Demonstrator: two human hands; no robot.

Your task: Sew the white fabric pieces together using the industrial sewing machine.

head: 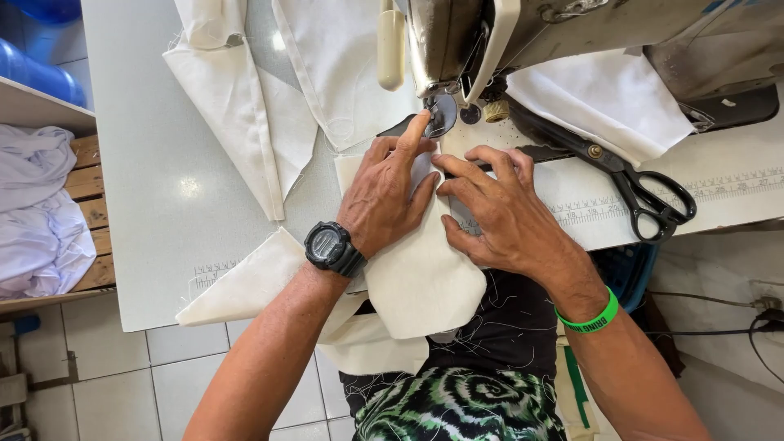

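Pressing one cream cloth [420,278], two hands: left hand [384,196], right hand [498,216]

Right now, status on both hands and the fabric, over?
Left hand flat on cream fabric piece, index at presser foot. Right hand pressing beside it. Black scissors lying right, clear.

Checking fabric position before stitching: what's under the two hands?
Cream fabric piece lies flat under the left hand and right hand, on the sewing machine table. Whatever is beneath that fabric is covered.
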